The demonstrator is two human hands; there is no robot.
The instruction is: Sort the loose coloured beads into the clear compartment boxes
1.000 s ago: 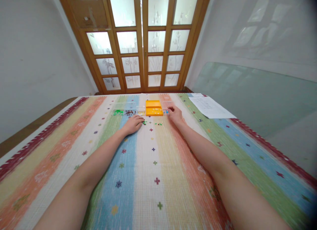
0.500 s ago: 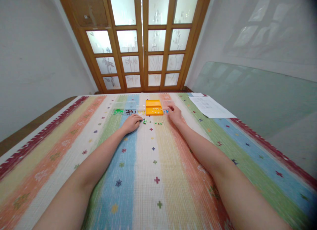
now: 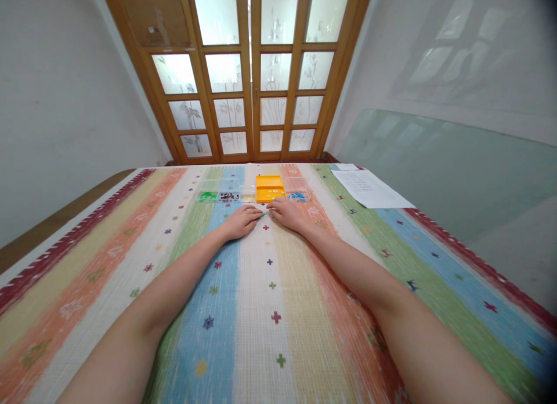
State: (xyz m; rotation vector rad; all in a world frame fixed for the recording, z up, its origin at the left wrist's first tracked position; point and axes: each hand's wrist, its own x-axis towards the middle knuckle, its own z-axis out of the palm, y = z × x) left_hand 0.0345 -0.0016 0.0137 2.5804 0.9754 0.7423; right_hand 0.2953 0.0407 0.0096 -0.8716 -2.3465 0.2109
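Observation:
Close together over the middle of the striped cloth are my two hands. My left hand (image 3: 242, 222) rests on the cloth with its fingers drawn together, pointing right at tiny blue-green pieces (image 3: 263, 215). From the other side, my right hand (image 3: 285, 213) bends its fingers toward the same pieces, just in front of the orange box. What either hand pinches is too small to make out. Behind the right hand lie blue pieces (image 3: 297, 196) in a clear compartment. The open orange box (image 3: 270, 181) holds small white pieces (image 3: 275, 193).
Left of the orange box, clear compartments hold green pieces (image 3: 208, 196), dark brown pieces (image 3: 229, 197) and a few yellowish ones (image 3: 248, 198). Printed paper sheets (image 3: 369, 188) lie at the right. Beyond the table's far edge stand wood-framed glass doors (image 3: 252, 90).
My right hand has moved left and nearer, from the blue pieces' compartment to my left hand. My left hand has shifted slightly right. The loose pieces on the cloth are now mostly covered.

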